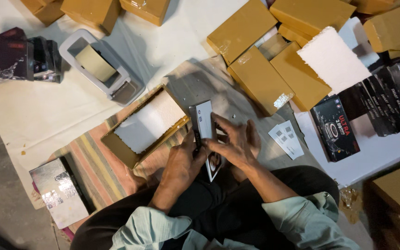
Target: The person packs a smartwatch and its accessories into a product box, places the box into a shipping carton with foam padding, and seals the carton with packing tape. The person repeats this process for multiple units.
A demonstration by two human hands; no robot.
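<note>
Both my hands hold a slim black and white product box point(204, 124) upright over my lap. My left hand point(181, 162) grips its lower left edge. My right hand point(236, 143) clasps its right side, fingers wrapped over the front. Just to the left lies an open brown cardboard box point(116, 149) with a white foam sheet point(149, 121) inside it. The product box's upper end stands beside that carton's right corner.
A tape dispenser point(99, 65) sits at upper left. Sealed brown cartons point(260, 79) lie at the top and right, with a white foam slab point(333, 59), a row of black product boxes point(385, 99) and small white cards point(287, 138). A silvery packet point(59, 192) lies lower left.
</note>
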